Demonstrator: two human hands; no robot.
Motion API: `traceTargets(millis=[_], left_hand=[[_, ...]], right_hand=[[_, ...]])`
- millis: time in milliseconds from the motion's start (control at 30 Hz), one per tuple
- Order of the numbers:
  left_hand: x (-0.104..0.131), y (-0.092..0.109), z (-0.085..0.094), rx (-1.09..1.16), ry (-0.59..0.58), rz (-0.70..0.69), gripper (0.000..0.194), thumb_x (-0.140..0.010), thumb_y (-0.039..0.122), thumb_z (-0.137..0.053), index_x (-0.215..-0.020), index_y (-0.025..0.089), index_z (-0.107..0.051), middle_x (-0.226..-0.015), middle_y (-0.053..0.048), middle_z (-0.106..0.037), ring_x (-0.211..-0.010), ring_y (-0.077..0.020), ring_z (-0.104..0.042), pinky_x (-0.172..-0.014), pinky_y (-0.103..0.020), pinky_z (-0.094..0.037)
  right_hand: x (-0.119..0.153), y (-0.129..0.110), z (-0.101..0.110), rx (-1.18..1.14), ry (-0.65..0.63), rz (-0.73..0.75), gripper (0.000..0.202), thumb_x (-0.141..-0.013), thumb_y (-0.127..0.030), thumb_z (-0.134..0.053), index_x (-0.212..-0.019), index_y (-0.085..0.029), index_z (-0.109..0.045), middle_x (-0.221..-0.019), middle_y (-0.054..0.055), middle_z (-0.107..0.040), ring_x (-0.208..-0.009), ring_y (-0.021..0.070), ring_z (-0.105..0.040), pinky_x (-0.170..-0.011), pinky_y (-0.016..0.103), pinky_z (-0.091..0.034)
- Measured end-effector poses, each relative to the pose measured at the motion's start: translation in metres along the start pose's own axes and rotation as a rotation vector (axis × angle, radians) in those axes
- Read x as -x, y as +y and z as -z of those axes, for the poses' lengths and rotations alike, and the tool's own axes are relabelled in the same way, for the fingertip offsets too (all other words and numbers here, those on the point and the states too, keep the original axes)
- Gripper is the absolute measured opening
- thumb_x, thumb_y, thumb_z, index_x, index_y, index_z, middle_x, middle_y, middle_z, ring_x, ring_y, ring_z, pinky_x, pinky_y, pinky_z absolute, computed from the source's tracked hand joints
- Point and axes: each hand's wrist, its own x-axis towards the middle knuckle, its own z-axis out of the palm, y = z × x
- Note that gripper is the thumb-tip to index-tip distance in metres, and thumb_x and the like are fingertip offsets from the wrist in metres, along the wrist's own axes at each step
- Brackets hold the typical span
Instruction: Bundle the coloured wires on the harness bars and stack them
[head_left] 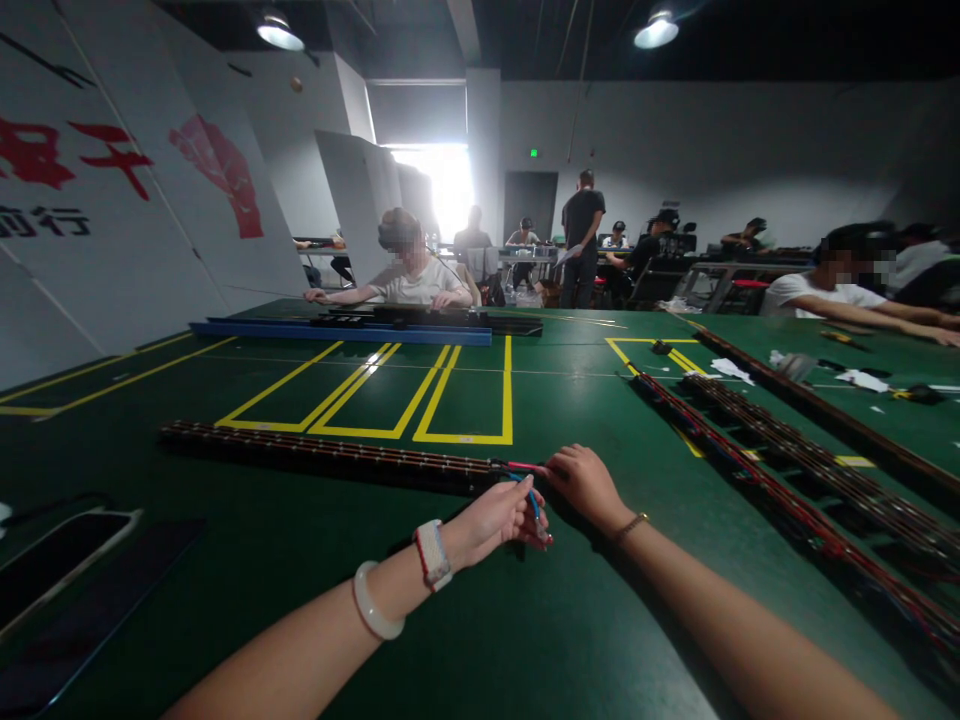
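A long dark bar with thin copper-coloured rods (330, 450) lies across the green table in front of me. Short wires come out of its right end. My left hand (504, 520) is closed, pinching a blue wire (535, 502) between thumb and fingers just below that end. Just to the right, my right hand (589, 485) is curled with its knuckles up, its fingertips on a red wire (525, 467) that runs from the bar. What the inner fingers of both hands touch is partly hidden.
Yellow tape outlines (465, 440) mark the green table (360, 640). Bundles of red wires and rods (795, 500) lie on the right. A phone (60, 560) lies at left. A blue rail (345, 330) lies along the far edge, where a person (409, 275) sits.
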Motion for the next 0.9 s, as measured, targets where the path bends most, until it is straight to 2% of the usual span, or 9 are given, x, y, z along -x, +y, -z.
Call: traceTargets(millis=[100,200,300,367,567,733,900], left_hand=[[0.002,0.002,-0.002,-0.173,0.049,-0.013,0.038,-0.086,0.052,-0.047,-0.086,0.014,-0.048,-0.065,-0.001,-0.057,-0.054,-0.0107,-0.057,-0.057,-0.025,-0.048],[0.002,0.003,-0.002,-0.426,0.123,-0.042,0.037,-0.086,0.051,-0.044,-0.078,0.015,-0.048,-0.055,0.003,-0.052,-0.042,-0.0073,-0.046,-0.045,-0.020,-0.039],[0.000,0.003,0.001,-0.676,0.198,-0.061,0.038,-0.088,0.047,-0.041,-0.072,0.014,-0.050,-0.050,0.003,-0.050,-0.035,-0.0066,-0.041,-0.040,-0.019,-0.034],[-0.003,0.002,0.003,-0.760,0.227,-0.074,0.038,-0.087,0.047,-0.041,-0.071,0.014,-0.052,-0.048,0.003,-0.050,-0.034,-0.0070,-0.041,-0.039,-0.019,-0.033],[-0.004,-0.001,0.002,-0.796,0.216,-0.061,0.046,-0.086,0.055,-0.039,-0.064,0.015,-0.050,-0.045,0.001,-0.052,-0.034,-0.0092,-0.046,-0.038,-0.019,-0.035],[0.002,-0.004,-0.003,-0.761,0.232,-0.161,0.053,-0.085,0.060,-0.037,-0.058,0.016,-0.050,-0.044,0.001,-0.049,-0.033,-0.0080,-0.042,-0.036,-0.019,-0.031],[0.004,-0.005,-0.003,-0.602,0.209,-0.266,0.052,-0.085,0.058,-0.040,-0.059,0.015,-0.050,-0.045,0.001,-0.048,-0.032,-0.0055,-0.040,-0.035,-0.016,-0.027]], right_hand=[[0.000,0.001,-0.001,-0.016,0.002,0.006,0.034,-0.091,-0.042,-0.051,-0.076,-0.017,-0.068,-0.073,0.004,-0.061,-0.074,0.0150,-0.050,-0.068,0.025,-0.030],[0.000,0.002,-0.002,-0.032,0.007,0.005,0.037,-0.092,-0.044,-0.049,-0.077,-0.016,-0.069,-0.073,0.004,-0.061,-0.074,0.0146,-0.050,-0.068,0.025,-0.030],[0.000,0.002,-0.005,-0.050,0.019,0.002,0.039,-0.092,-0.045,-0.048,-0.076,-0.016,-0.068,-0.072,0.004,-0.061,-0.072,0.0142,-0.049,-0.067,0.024,-0.030],[0.000,0.003,-0.006,-0.054,0.022,0.003,0.039,-0.092,-0.045,-0.048,-0.076,-0.016,-0.068,-0.072,0.004,-0.060,-0.071,0.0140,-0.048,-0.067,0.024,-0.030],[0.002,0.000,-0.004,-0.049,0.021,0.000,0.033,-0.091,-0.041,-0.049,-0.078,-0.017,-0.067,-0.075,0.004,-0.060,-0.075,0.0150,-0.049,-0.070,0.026,-0.031],[0.005,-0.013,0.003,-0.083,-0.001,0.042,0.026,-0.093,-0.032,-0.046,-0.094,-0.018,-0.067,-0.084,0.005,-0.060,-0.080,0.0154,-0.051,-0.073,0.027,-0.034],[0.013,-0.031,0.008,-0.175,0.022,0.105,0.030,-0.092,-0.034,-0.047,-0.113,-0.019,-0.060,-0.097,0.008,-0.059,-0.090,0.0180,-0.052,-0.081,0.032,-0.039]])
